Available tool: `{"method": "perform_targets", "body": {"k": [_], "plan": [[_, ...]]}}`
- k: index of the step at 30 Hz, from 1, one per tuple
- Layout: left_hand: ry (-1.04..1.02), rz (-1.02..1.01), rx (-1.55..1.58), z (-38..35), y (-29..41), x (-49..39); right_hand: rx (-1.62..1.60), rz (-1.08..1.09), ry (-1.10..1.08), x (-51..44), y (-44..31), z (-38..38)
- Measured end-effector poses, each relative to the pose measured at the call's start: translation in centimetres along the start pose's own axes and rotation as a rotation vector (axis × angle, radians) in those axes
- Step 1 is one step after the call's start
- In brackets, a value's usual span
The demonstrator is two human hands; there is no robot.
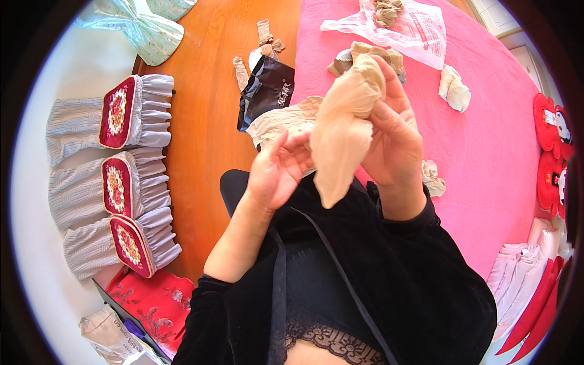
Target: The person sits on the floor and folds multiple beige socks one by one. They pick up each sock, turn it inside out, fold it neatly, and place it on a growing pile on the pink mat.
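My right hand (397, 137) pinches the upper end of a thin beige nylon sock (344, 132), which is bunched at the top. The sock's pointed end hangs down in front of my black velvet jacket. Palm up, my left hand (280, 171) is just left of the sock with its fingers spread. Some of its fingertips meet the sock's edge, and I cannot tell whether they touch it. Beyond that hand, a wrinkled beige fabric piece (287, 118) lies over my lap.
A pink bedspread (483, 178) holds bundled socks (381, 57), a single sock (455, 89) and a plastic bag (419, 32). On the wooden floor (205, 105) are a black bag (269, 89) and loose socks (263, 32). Cushioned stools (117, 112) line the left wall.
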State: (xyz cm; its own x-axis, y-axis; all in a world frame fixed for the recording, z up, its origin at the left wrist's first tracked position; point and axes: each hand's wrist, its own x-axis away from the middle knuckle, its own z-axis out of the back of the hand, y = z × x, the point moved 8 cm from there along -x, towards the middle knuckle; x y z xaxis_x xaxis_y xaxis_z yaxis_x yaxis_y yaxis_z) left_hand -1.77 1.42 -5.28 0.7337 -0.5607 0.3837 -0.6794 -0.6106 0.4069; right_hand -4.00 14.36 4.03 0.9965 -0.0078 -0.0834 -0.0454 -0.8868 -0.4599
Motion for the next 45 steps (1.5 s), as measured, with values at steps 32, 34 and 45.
{"method": "perform_targets", "body": {"k": [32, 34, 45], "plan": [[0.045, -0.333, -0.778, -2.9, 1.5, 1.7, 1.390, 0.366, -0.275, 2.3, 0.1, 0.5], [0.105, -0.410, -0.879, -2.7, 1.9, 1.9, 1.293, 0.489, -0.004, 2.5, -1.6, 2.0], [0.130, -0.719, -1.293, -5.5, 3.7, 2.9, 1.272, 0.350, -0.232, 2.4, -0.8, 0.7]]}}
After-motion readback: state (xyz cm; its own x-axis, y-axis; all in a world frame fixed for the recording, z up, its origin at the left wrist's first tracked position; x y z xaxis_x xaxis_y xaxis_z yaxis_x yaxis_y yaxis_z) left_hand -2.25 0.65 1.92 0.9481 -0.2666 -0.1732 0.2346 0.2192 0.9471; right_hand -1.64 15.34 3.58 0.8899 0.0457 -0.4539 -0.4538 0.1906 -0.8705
